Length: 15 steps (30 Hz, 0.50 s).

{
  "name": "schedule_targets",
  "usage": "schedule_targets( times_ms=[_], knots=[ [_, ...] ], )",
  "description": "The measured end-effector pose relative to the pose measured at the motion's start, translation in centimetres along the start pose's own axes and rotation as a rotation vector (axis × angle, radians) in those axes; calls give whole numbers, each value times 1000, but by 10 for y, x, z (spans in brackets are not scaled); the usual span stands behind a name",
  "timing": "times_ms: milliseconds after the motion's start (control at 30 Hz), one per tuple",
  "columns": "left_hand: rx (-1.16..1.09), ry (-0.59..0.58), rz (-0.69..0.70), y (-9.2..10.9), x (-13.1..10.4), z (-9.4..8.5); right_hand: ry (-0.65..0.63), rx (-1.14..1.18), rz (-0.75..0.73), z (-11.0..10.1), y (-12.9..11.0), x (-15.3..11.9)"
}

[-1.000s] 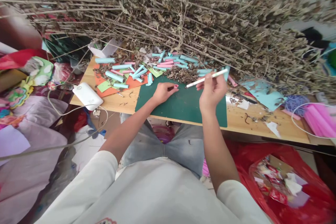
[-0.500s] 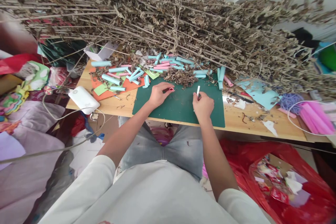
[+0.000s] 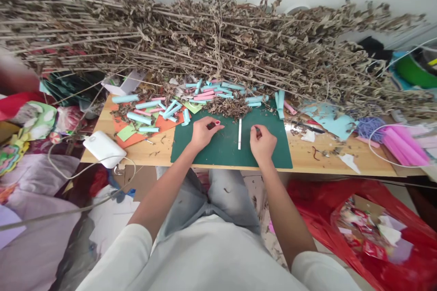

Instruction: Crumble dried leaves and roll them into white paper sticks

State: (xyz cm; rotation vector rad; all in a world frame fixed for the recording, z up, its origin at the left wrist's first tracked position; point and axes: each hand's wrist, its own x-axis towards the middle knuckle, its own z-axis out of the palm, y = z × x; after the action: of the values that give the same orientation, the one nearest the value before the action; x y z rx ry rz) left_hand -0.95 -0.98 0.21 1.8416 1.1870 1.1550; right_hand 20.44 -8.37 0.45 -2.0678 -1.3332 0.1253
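Observation:
My left hand (image 3: 202, 134) is closed over the left part of the green cutting mat (image 3: 218, 154). Between its fingers shows the round open end of a small pink paper tube (image 3: 217, 122); the rest of the tube is hidden by the hand. On the mat between my hands lies a thin white stick (image 3: 239, 134), pointing away from me. Just right of the stick, my right hand (image 3: 263, 144) has its fingers curled in with nothing visible in them. A heap of crumbled dried leaves (image 3: 229, 105) sits at the mat's far edge.
Blue and pink paper tubes (image 3: 170, 109) are scattered behind the mat and over orange paper (image 3: 131, 137). A large bundle of dried stalks (image 3: 205, 45) spans the back. A white power bank (image 3: 104, 148) with a cable stands left; a red bag of scraps (image 3: 307, 200) is below right.
My right hand has let go of the white stick, which now lies on the mat left of it. My left hand keeps the pink tube. The whole view has shifted slightly.

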Motion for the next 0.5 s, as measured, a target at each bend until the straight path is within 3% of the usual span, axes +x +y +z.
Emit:
schedule_targets(
  times_ms=[167,333,500],
  knots=[
    [32,-34,-46,3,2,-3,34,127,-9,1,0,1],
    [98,-18,-114,11,0,-22,47,190,-18,1,0,1],
    [448,-37,-49,13,-7,-48,-23,149,-23,1,-1,2]
  ],
)
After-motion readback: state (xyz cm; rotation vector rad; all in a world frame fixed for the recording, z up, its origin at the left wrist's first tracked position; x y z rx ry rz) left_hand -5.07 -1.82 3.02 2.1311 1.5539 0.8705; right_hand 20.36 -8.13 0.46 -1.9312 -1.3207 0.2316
